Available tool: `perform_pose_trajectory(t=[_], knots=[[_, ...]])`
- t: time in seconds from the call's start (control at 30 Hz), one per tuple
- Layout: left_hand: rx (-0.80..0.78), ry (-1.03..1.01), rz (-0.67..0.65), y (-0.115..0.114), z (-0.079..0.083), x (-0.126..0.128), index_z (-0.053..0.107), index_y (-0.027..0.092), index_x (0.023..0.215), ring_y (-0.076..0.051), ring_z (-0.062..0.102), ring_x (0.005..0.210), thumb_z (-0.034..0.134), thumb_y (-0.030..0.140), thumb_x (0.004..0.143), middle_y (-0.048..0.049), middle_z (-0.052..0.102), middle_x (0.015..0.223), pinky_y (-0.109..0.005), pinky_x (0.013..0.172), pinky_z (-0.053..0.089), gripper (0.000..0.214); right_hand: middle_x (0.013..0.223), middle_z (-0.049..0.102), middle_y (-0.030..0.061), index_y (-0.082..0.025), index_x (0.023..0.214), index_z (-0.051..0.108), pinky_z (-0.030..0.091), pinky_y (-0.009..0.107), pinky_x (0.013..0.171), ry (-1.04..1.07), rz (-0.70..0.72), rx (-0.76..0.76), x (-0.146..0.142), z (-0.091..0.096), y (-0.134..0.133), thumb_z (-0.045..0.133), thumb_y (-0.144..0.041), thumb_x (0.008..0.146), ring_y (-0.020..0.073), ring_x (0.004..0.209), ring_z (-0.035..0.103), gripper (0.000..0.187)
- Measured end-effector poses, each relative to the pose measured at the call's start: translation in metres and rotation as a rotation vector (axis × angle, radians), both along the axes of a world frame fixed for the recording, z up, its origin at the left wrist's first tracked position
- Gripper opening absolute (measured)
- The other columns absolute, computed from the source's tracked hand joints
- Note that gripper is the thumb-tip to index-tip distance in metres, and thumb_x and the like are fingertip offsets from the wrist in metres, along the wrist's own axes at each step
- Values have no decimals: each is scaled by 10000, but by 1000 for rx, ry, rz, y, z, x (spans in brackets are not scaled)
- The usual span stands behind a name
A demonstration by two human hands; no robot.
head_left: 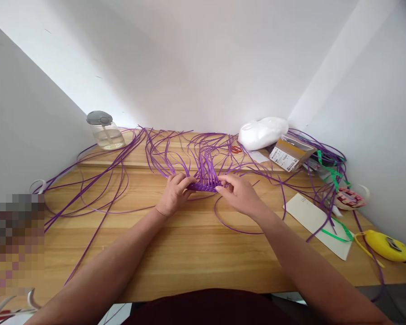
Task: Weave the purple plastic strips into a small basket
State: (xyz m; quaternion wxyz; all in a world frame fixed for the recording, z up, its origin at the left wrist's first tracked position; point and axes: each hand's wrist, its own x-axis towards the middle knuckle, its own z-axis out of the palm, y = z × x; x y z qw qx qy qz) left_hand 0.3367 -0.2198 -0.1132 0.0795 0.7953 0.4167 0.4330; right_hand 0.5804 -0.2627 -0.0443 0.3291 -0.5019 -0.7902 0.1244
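Note:
A small woven purple piece (203, 186) lies near the middle of the wooden table (196, 253), with many loose purple strips (176, 153) fanning up and outward from it. My left hand (174, 194) grips its left end with curled fingers. On the right end, my right hand (238, 193) pinches the weave and strips. Both hands rest low on the tabletop and meet at the piece.
A clear water bottle with a grey lid (104, 131) stands at the back left. At the back right are a white foam shape (262, 132), a cardboard box (289, 155) and green strips (334, 174). A white paper (320, 223) and yellow tape measure (385, 245) lie at the right.

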Motion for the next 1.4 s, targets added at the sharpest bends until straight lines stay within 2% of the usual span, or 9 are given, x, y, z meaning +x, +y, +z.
perform_pose_trajectory(t=[0.07,0.17,0.33,0.43,0.6,0.77,0.93,1.17,1.4], knots=[[-4,40,-14,-2,-3,0,709,257,1045,-254,564,920,684,168,815,-70,635,898,-381,930,375,248,871,686,65,-192,939,689,419,311,723,-92,-15,-32,-5,-4,9,640,-346,883,192,799,603,171],[-58,-14,-34,-5,-5,1,709,254,1064,-266,575,968,680,126,794,-75,639,933,-397,952,387,300,714,609,24,-194,719,587,350,286,644,-129,33,-63,-8,-8,16,607,-336,898,163,699,542,229],[-302,-549,-133,-10,4,6,583,233,1224,-260,618,1082,911,144,548,-81,668,1103,-340,963,437,756,614,556,-23,-191,656,536,289,264,582,-24,20,-134,-5,-7,19,606,-272,863,124,592,480,233],[-508,-758,-109,-7,13,0,576,191,1189,-213,674,895,872,246,666,-67,727,926,-288,814,479,603,622,583,-18,-192,658,561,291,259,573,-24,11,-177,-2,-9,20,626,-275,836,128,593,491,207],[-746,-696,-34,-2,31,-18,759,131,832,-200,668,799,796,185,741,-89,758,824,-261,736,493,113,627,567,-23,-198,676,549,301,260,583,-32,-2,-179,-2,-14,18,628,-286,837,127,598,487,200],[-864,-826,-204,-5,35,-20,763,133,1071,-146,626,665,771,93,722,-89,765,960,-232,555,467,351,637,573,-19,-200,696,559,313,260,582,9,22,-171,-7,-15,15,607,-268,828,128,598,482,155],[-963,-921,-278,-6,28,-19,672,100,1241,-143,665,701,811,70,673,-110,735,983,-259,640,538,585,638,539,-26,-201,712,547,334,254,584,102,75,-228,-7,-18,17,587,-281,831,123,599,464,148],[-1000,-889,-310,-8,34,-21,731,103,1017,-138,659,662,852,104,590,-57,721,791,-239,628,528,444,647,523,-25,-188,712,558,341,246,582,193,76,-294,-4,-21,23,609,-336,825,115,602,456,194],[-984,-801,-174,-16,44,-12,669,103,833,-111,625,632,857,214,564,-30,687,734,-224,611,532,346,640,501,-34,-179,711,562,330,249,573,214,101,-343,-6,-16,22,589,-348,849,107,593,449,220]])
